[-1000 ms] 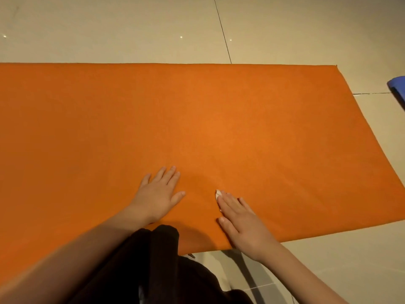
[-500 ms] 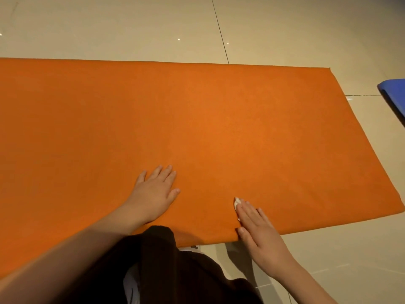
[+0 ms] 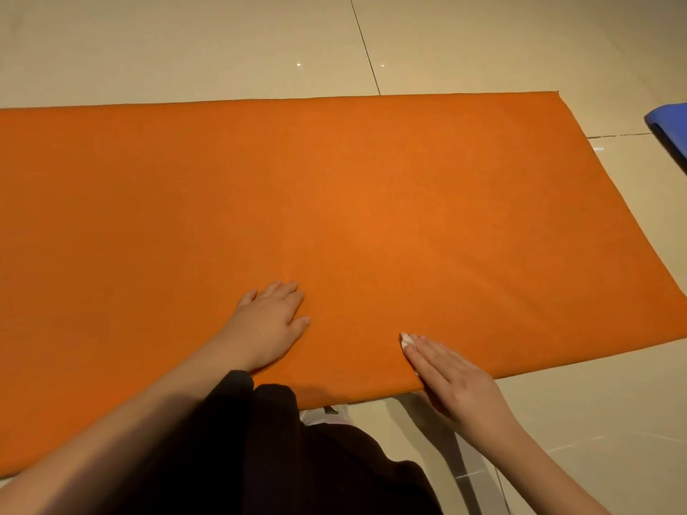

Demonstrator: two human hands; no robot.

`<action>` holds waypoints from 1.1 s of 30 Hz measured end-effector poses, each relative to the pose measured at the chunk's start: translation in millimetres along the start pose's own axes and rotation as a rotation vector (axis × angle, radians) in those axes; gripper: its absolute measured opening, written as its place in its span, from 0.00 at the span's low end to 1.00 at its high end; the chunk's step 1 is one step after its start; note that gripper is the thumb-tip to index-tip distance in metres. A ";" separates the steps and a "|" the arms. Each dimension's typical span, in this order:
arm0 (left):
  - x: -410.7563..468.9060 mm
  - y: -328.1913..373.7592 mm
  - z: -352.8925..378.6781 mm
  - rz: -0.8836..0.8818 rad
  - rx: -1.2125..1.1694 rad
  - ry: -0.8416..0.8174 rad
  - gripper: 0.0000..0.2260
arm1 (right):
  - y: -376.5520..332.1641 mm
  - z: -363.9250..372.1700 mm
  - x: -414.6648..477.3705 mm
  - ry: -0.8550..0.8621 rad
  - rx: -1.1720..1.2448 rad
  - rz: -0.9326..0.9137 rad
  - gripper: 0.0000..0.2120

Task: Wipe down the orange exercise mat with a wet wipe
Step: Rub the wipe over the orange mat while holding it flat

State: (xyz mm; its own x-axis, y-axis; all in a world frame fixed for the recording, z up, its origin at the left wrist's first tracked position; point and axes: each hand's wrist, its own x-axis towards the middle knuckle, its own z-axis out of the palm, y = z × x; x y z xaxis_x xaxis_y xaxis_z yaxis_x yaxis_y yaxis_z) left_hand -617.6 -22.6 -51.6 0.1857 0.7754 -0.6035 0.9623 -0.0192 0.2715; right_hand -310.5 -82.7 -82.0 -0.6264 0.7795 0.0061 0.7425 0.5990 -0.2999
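Left hand (image 3: 273,321) flat on orange mat (image 3: 371,198), 7 o'clock, fingers together, thumb out. Right hand (image 3: 457,381), 5 o'clock, straight fingers together pressing wet wipe (image 3: 407,340) near mat edge.

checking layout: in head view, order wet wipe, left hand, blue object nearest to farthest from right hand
1. wet wipe, under the right hand
2. left hand, leftward on orange mat
3. blue object, far right on floor
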 end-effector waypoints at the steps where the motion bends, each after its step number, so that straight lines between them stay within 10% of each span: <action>1: -1.7 2.1 -0.4 0.014 -0.008 -0.007 0.26 | 1.3 -4.1 1.3 0.012 -0.019 -0.020 0.22; 12: -53.5 36.4 -55.3 0.143 -0.299 -0.170 0.29 | -19.9 -106.7 51.4 0.009 -0.187 -0.085 0.26; 22: -74.2 77.7 -84.3 0.238 -0.092 0.196 0.30 | -26.1 -186.2 106.8 -0.169 -0.336 -0.163 0.22; 33: -83.8 93.6 -88.5 0.193 -0.018 0.207 0.19 | -3.7 -179.6 93.6 -0.260 0.124 -0.078 0.22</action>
State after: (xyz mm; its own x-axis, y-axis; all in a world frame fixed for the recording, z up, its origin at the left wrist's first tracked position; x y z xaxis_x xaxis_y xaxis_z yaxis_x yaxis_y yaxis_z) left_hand -560.7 -33.5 90.7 0.3190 0.8709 -0.3739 0.9090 -0.1695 0.3807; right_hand -329.2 21.0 91.0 -0.7324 0.6491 -0.2056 0.6647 0.6160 -0.4228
